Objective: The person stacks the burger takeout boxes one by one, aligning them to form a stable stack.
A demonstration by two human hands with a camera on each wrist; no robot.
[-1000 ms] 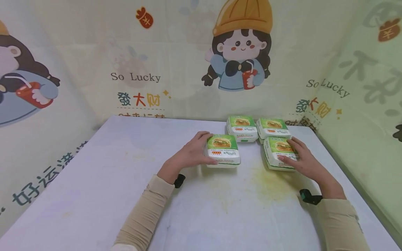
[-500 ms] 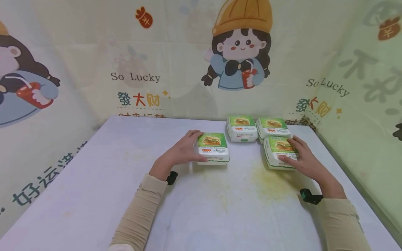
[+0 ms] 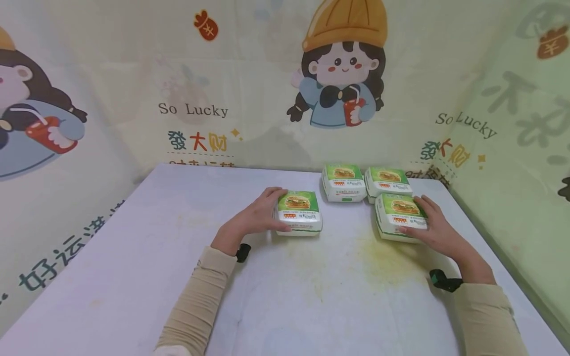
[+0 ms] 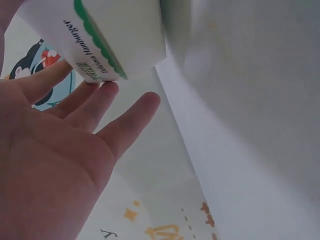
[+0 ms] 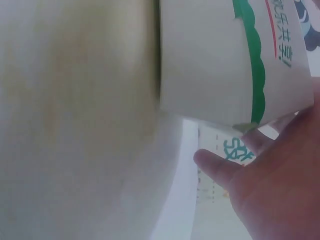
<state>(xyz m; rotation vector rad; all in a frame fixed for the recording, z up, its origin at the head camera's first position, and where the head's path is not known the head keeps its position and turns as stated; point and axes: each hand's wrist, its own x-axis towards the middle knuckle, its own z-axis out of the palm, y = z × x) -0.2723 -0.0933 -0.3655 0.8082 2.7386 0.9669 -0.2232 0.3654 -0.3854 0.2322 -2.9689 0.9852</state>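
Note:
My left hand grips a green and white hamburger box by its left side, thumb at the front and fingers at the back. In the left wrist view, fingertips meet the edge of that box, while one finger stands apart from it. On the right, my right hand holds a second hamburger box at its right side. The right wrist view has this box's white wall close over the table, with part of the hand hidden behind it.
Two more hamburger boxes stand side by side at the back, one at the left and one at the right, the latter directly behind the right-hand box. Printed cloth hangs behind the white table, which has a yellowish stain.
The left hand has moved its hamburger box to the left, away from the others, mostly in the first half second. The right hand and its box have hardly moved.

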